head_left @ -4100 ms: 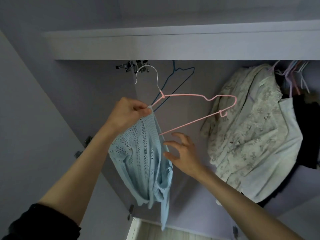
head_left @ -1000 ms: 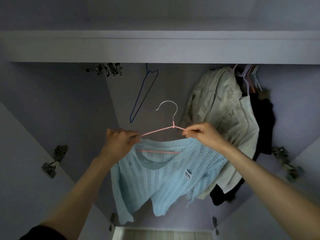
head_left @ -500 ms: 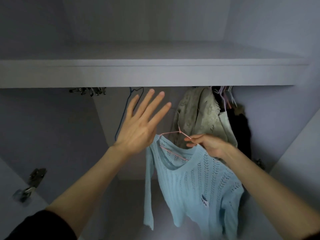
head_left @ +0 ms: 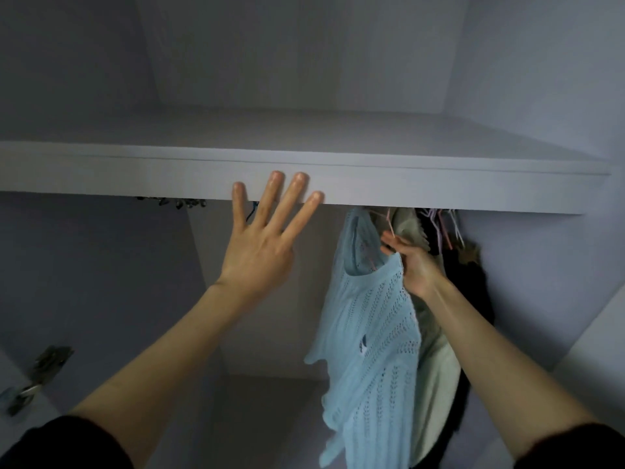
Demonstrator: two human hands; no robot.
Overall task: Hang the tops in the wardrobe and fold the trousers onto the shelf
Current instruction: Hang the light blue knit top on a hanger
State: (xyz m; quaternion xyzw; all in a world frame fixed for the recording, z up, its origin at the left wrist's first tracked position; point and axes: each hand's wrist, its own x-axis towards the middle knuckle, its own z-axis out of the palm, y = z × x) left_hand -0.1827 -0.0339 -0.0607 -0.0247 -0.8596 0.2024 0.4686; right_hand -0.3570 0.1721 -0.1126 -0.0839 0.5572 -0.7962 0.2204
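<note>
Under white wardrobe shelf [head_left: 406,184], right hand [head_left: 411,262] pinches thin pink wire hanger [head_left: 389,222] carrying pale blue open-knit top [head_left: 372,333]. Left hand [head_left: 260,245] released, fingers spread near shelf edge. Hook and rail hidden: blind reach may miss, top drops; knit may snag neighbouring hangers [head_left: 443,225].

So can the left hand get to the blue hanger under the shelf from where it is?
Probably yes: the left hand is open and empty, right in front of the blue hanger, nothing between them.

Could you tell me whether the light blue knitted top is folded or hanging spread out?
Hanging: the blue top drapes full length below the shelf.
</note>
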